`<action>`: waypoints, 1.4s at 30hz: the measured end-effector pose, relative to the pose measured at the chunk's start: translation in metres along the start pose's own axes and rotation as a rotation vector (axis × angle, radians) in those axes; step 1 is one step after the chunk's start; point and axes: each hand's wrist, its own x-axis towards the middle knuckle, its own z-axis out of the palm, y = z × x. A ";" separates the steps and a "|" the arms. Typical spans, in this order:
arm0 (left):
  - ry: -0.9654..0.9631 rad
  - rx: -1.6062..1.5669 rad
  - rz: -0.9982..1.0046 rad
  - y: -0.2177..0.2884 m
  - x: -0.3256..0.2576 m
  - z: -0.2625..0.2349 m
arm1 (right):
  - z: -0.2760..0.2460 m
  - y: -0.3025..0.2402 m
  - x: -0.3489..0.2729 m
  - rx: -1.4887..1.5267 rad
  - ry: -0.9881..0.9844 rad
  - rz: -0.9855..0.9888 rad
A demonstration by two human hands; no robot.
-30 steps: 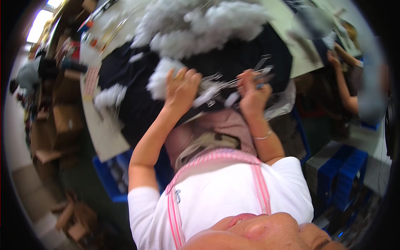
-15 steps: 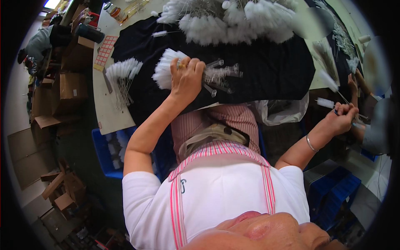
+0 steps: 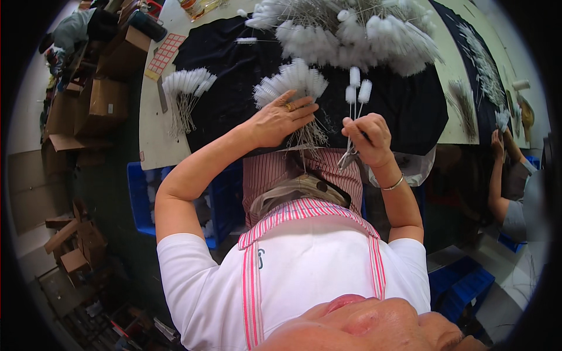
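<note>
My left hand [image 3: 284, 121] lies with fingers stretched out over a fanned bundle of white-bristled bottle brushes [image 3: 293, 83]. The bundle's wire stems [image 3: 308, 136] come out below that hand toward my lap. Just to the right, my right hand [image 3: 370, 139] is closed around the wire stems of three small brushes [image 3: 363, 92], their white heads pointing away from me. Wire loops show beneath its fingers. Under both hands spreads a black cloth [image 3: 225, 76].
A large heap of white brushes [image 3: 357, 41] covers the cloth's far side. Another brush bundle [image 3: 188, 88] lies at the left, near a red-gridded card [image 3: 167, 54]. A blue crate [image 3: 140, 199] stands below the table. At the right edge a co-worker's arms [image 3: 500, 175] handle brushes.
My right hand has come from the far right to beside the bundle, bringing the brushes. My left hand has moved right and flattened, and the bundle has turned so its stems point toward me.
</note>
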 end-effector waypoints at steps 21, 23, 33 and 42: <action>0.466 -2.324 -0.731 0.107 -0.003 0.013 | 0.008 0.019 -0.018 0.512 -0.094 0.797; 0.378 -2.387 -0.730 0.120 -0.005 0.015 | 0.011 0.013 0.009 0.724 -0.132 0.805; 0.641 -2.417 -0.967 0.132 -0.019 0.017 | 0.049 0.001 0.019 1.026 -0.127 0.970; 1.193 -2.079 -1.424 0.071 -0.013 0.036 | 0.114 -0.025 0.017 -0.189 -0.441 0.889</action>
